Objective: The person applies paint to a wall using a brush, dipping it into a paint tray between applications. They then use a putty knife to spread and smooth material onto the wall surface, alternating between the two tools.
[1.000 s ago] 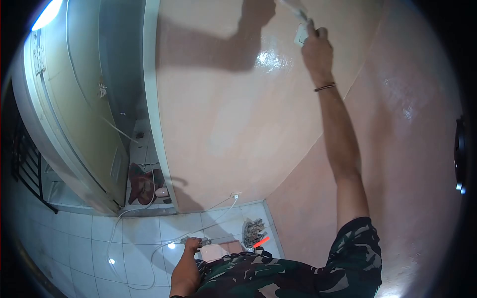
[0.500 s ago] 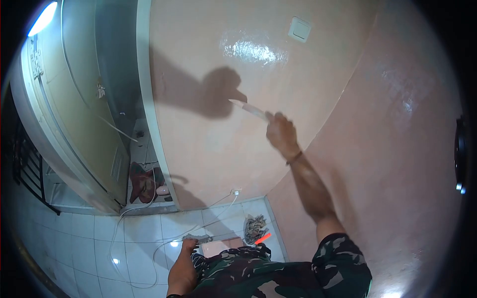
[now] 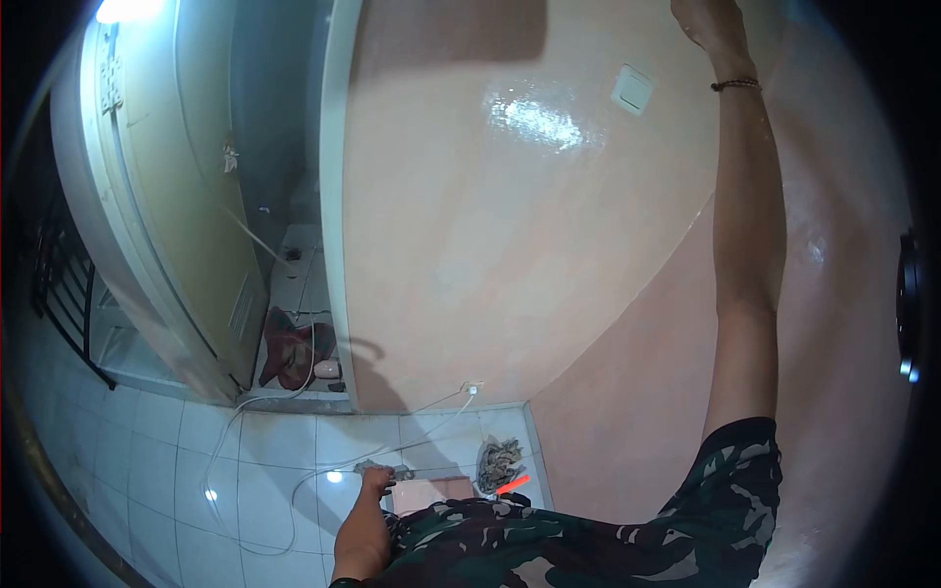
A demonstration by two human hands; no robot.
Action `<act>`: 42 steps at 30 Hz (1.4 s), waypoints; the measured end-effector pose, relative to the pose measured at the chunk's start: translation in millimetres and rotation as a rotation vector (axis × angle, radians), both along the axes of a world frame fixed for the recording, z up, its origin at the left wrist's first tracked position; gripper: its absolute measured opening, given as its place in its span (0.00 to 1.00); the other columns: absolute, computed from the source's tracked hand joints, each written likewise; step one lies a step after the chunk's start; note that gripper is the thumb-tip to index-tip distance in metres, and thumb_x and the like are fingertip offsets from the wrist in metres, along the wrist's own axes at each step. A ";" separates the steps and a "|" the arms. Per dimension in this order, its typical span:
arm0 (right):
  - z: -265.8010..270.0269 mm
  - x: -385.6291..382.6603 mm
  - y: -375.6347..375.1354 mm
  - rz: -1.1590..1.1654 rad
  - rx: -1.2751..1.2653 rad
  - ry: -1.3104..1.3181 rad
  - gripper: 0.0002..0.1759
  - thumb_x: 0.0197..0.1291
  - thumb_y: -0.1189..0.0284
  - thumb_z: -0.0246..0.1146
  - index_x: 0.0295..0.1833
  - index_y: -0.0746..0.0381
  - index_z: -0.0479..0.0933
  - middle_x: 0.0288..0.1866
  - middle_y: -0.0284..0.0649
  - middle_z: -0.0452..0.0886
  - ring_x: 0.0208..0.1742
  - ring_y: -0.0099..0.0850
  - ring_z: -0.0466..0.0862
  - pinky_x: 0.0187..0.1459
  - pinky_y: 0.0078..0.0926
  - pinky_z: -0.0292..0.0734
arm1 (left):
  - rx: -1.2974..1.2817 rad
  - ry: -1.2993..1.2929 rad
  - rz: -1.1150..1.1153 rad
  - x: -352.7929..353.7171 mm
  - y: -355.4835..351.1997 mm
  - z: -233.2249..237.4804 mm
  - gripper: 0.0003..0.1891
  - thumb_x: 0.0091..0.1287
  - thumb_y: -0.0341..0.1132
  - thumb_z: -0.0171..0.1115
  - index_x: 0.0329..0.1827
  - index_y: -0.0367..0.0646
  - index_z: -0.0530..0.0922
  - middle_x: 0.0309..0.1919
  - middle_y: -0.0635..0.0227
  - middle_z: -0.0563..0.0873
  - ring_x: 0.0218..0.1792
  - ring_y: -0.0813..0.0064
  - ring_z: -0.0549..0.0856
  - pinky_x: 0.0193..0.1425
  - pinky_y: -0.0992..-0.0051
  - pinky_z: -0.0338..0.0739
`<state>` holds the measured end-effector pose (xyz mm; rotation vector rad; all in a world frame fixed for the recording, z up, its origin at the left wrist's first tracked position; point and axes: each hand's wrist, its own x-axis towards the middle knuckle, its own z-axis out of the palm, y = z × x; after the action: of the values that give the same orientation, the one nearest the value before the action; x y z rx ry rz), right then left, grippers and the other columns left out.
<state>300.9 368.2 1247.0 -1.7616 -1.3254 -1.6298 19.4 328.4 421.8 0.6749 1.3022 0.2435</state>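
Note:
My right hand [image 3: 708,24] is raised high at the top edge of the view, near the pink wall [image 3: 470,245] and above the white light switch [image 3: 633,90]. Its fingers are mostly cut off by the frame, and no tool shows in it. My left hand [image 3: 376,479] hangs low in front of me, over a grey object [image 3: 402,472] and beside a pink flat piece [image 3: 431,492]; whether it touches either is unclear, and its fingers are small and partly curled.
A doorway with a yellowish door [image 3: 186,176] stands at the left, with a dark red cloth [image 3: 291,353] on its floor. A white cable [image 3: 294,500] runs over the tiles to a wall socket [image 3: 472,389]. Crumpled paper [image 3: 500,463] lies beside an orange item [image 3: 513,484].
My right hand has moved up and to the right, and the pale blade-like tool it held is out of view. The view has shifted slightly. My left hand has hardly moved.

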 end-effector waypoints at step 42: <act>-243.7 -130.0 160.2 0.188 -0.942 0.240 0.11 0.43 0.72 0.59 0.33 0.64 0.80 0.33 0.52 0.79 0.39 0.47 0.79 0.44 0.36 0.74 | -0.009 -0.023 0.245 -87.4 13.3 -12.3 0.10 0.54 0.30 0.56 0.36 0.34 0.75 0.33 0.59 0.81 0.34 0.61 0.82 0.39 0.60 0.75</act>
<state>170.8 528.5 1003.3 -2.1034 -2.2478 -0.6541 -68.1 341.7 409.5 0.5032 1.3628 0.4429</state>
